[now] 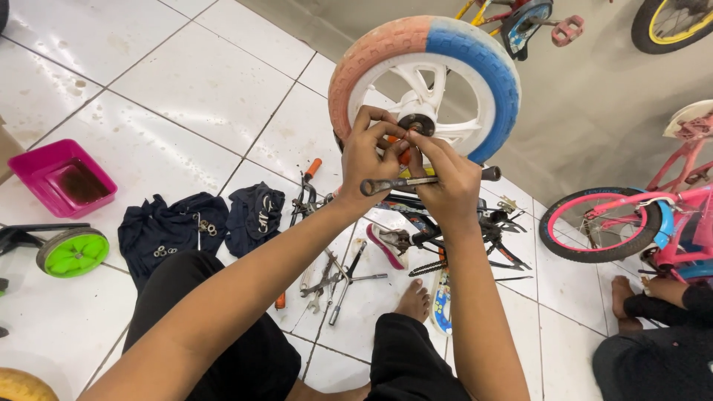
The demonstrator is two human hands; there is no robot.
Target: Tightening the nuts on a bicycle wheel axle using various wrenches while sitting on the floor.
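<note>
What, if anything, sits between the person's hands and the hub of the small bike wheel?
Nothing visible does. Both the left hand and right hand are already at the hub of the pink-and-blue wheel, fingertips meeting there. The right hand also carries a wrench.

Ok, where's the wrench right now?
In the head view, centre frame: the wrench lies level across both hands, left hand and right hand, just below the hub of the pink-and-blue wheel.

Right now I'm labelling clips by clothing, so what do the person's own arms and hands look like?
Both arms are bare along all that shows; no sleeves are in view. The left hand and right hand wear no gloves, and I see no rings, watch or wristband. Short, plain fingernails.
</note>
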